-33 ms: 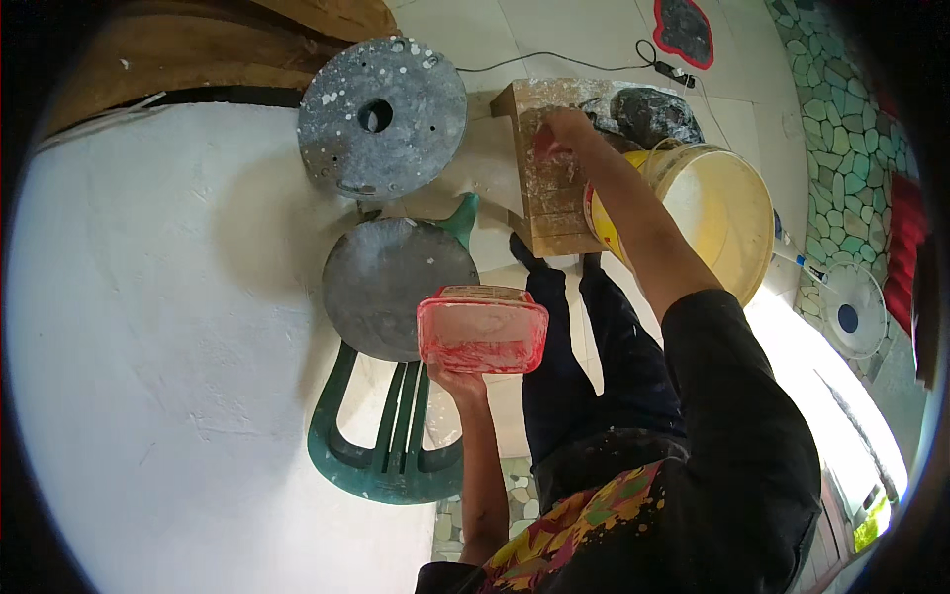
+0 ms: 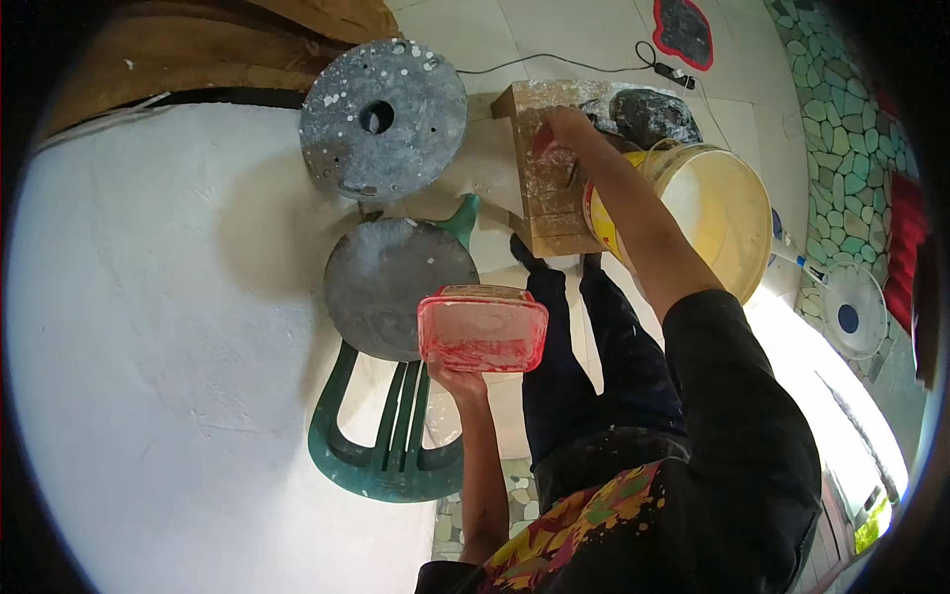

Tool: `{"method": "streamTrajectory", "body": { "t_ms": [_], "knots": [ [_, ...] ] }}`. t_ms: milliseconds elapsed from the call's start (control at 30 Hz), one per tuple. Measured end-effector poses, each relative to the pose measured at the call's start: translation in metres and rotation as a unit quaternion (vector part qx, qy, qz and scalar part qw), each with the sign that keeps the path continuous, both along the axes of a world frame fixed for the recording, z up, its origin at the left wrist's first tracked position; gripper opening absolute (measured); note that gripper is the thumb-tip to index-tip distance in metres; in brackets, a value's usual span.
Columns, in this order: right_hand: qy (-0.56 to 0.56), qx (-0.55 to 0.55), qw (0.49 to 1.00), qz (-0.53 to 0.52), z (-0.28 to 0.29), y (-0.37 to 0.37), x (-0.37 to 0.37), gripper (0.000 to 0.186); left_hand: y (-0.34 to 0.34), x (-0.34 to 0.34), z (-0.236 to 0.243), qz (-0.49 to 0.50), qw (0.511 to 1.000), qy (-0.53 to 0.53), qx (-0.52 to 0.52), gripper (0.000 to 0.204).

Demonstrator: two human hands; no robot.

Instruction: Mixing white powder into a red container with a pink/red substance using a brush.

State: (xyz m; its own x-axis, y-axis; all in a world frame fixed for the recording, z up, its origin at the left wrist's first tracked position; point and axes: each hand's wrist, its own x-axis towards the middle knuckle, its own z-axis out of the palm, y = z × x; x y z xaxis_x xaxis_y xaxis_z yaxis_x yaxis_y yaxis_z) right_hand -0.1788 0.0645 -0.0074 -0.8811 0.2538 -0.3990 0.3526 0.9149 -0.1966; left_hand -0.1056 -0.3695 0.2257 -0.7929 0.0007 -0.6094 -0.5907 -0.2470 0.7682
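In my left hand (image 2: 460, 381) is a red rectangular plastic tub (image 2: 483, 332), streaked with white residue, held out beside a round grey disc (image 2: 386, 277) that rests on a green plastic chair (image 2: 371, 470). My right hand (image 2: 564, 129) reaches over a powder-dusted wooden box (image 2: 554, 218), its fingers closed around a small red item (image 2: 544, 147) that I cannot make out. A dark lumpy bundle (image 2: 655, 114) lies at the back of the box. Just right of my forearm, a large yellow bucket (image 2: 717, 218) lies tilted, its pale inside showing.
A speckled metal disc with a centre hole (image 2: 351, 148) stands behind the chair. A white surface (image 2: 158, 327) fills the left. Further off are a power strip with cable (image 2: 675, 75), a red-edged dark mat (image 2: 683, 30), a racket-shaped object (image 2: 851, 307) and brown boards (image 2: 218, 49).
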Motion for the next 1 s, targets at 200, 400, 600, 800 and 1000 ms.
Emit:
{"method": "streamTrajectory", "body": {
  "t_ms": [200, 400, 600, 800, 1000],
  "knots": [
    [0.016, -0.085, 0.996, 0.015, 0.066, 0.011, -0.029, 0.026, 0.020, 0.011, 0.033, 0.023, 0.998, 0.017, 0.060, 0.066],
    [0.114, -0.271, 0.956, -0.026, 0.209, 0.015, 0.000, 0.028, 0.055, 0.030, 0.069, 0.003, 0.995, 0.049, 0.082, 0.060],
    [0.255, -0.472, 0.811, -0.232, 0.361, -0.025, 0.153, 0.022, 0.109, 0.072, 0.123, -0.014, 0.986, 0.075, 0.147, 0.059],
    [0.271, -0.570, 0.662, -0.404, 0.442, -0.083, 0.269, 0.020, 0.176, 0.126, 0.173, -0.031, 0.977, 0.076, 0.198, 0.060],
    [0.313, -0.585, 0.644, -0.380, 0.452, -0.080, 0.320, 0.028, 0.216, 0.169, 0.188, -0.040, 0.919, 0.029, 0.391, 0.071]
  ]
}}
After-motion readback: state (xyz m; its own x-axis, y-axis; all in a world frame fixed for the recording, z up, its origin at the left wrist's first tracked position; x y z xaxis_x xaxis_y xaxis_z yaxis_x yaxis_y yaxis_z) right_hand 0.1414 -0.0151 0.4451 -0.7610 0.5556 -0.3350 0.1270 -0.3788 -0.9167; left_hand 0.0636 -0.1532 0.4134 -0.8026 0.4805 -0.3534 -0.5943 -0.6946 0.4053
